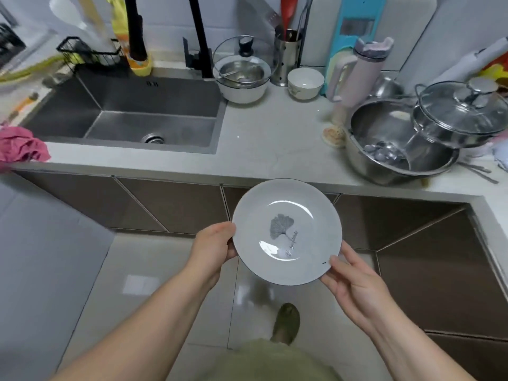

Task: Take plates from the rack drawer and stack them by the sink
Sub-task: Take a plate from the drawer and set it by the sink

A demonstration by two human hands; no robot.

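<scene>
A white plate point(302, 215) with a dark rim and a grey leaf print is held flat in the air, in front of the counter edge and above the floor. My left hand point(213, 247) grips its left rim. My right hand point(354, 279) grips its lower right rim, thumb on top. The steel sink point(132, 114) is set into the light counter point(275, 133) at the left, beyond the plate. The cabinet fronts point(170, 204) below the counter look closed, and no rack drawer shows.
Right of the sink stand a lidded white pot point(243, 70), a white bowl point(305, 82), a utensil holder point(287, 59), a lilac bottle point(357, 75) and steel pots point(412, 138). A pink cloth point(22, 145) lies at the counter's left edge. Black faucets point(198, 37) rise behind the sink.
</scene>
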